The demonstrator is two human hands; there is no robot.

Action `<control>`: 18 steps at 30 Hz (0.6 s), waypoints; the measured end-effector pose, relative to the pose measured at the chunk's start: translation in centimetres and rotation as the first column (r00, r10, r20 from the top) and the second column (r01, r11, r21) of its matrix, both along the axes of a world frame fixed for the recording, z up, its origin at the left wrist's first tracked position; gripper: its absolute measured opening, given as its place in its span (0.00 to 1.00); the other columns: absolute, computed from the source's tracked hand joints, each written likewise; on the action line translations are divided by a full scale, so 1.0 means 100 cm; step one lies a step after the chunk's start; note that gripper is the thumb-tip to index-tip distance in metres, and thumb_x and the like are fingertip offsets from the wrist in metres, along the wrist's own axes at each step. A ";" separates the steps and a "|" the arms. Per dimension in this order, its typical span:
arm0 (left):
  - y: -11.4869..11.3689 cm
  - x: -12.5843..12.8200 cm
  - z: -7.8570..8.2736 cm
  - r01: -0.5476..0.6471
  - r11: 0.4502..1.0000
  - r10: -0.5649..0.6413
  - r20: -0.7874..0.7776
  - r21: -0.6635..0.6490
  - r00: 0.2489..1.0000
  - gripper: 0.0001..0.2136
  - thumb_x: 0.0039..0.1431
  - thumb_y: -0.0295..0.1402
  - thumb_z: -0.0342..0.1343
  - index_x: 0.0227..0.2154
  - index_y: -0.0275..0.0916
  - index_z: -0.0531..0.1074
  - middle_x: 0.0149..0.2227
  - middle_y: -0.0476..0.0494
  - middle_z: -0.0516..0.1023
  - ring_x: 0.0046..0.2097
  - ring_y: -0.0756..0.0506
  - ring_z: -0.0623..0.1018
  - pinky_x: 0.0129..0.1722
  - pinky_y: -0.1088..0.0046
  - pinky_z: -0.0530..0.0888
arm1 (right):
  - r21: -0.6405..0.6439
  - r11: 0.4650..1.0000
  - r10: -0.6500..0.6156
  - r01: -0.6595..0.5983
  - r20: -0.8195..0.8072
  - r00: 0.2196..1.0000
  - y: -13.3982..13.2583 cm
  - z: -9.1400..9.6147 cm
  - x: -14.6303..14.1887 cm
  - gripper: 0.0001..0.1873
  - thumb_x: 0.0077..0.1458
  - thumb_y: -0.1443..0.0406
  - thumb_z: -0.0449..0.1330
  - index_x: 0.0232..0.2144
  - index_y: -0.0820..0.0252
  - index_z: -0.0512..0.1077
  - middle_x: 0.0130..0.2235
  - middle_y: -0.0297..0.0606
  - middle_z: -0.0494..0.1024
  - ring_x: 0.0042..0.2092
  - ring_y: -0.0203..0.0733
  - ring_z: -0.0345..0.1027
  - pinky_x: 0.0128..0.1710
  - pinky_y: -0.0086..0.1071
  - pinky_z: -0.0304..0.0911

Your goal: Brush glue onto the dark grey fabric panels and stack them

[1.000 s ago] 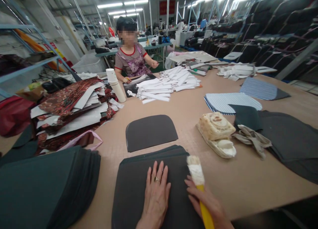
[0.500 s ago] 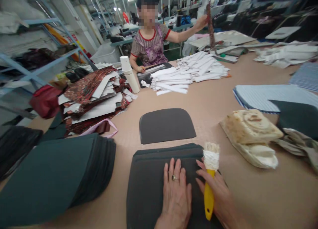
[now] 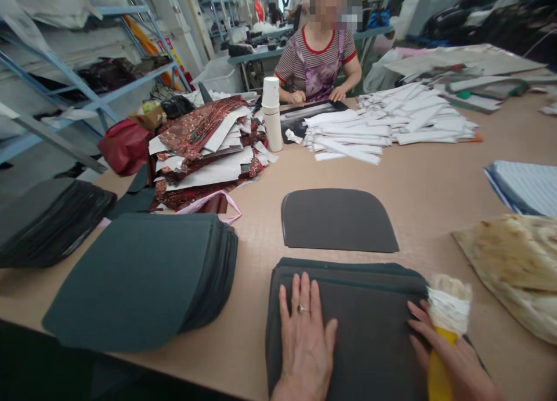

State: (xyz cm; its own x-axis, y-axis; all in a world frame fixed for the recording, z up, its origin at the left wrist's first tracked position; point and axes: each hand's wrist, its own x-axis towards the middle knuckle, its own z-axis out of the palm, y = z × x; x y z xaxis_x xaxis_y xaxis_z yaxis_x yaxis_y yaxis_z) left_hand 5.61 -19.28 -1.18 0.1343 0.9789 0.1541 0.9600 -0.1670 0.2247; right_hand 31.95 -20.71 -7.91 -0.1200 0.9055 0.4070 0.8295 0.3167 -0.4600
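My left hand (image 3: 304,337) lies flat with fingers stretched on the left part of a dark grey sheet, the top one of a small stack of dark panels (image 3: 369,331). A ring is on one of its fingers. At the stack's right edge, my right hand (image 3: 463,360) holds a paintbrush (image 3: 449,311) with a yellow handle and a white-wrapped head, bristles pointing away from me. The fingertips of that hand touch the top sheet. Just beyond the stack, a single dark grey rounded panel (image 3: 339,221) rests on the table.
A thick pile of dark green panels (image 3: 134,273) stands left, with another dark pile (image 3: 47,221) behind it. Patterned scraps (image 3: 204,128), a white bottle (image 3: 272,122) and white strips (image 3: 413,116) lie farther back. A stained cream bundle (image 3: 517,267) sits right. A co-worker (image 3: 322,58) is across the table.
My view has swung left, so things appear farther right. My left hand has slid toward the panel's left side. The co-worker's raised arm has come down to the table.
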 end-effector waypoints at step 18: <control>0.039 -0.071 0.029 -0.117 0.944 0.256 0.463 -0.308 0.849 0.11 0.47 0.21 0.54 0.34 0.41 0.67 0.38 0.46 0.69 0.43 0.42 0.69 0.44 0.59 0.70 | -0.102 0.989 -0.102 0.107 0.060 0.993 0.001 -0.011 0.006 0.20 0.55 0.59 0.51 0.50 0.57 0.66 0.49 0.43 0.73 0.50 0.53 0.68 0.47 0.48 0.66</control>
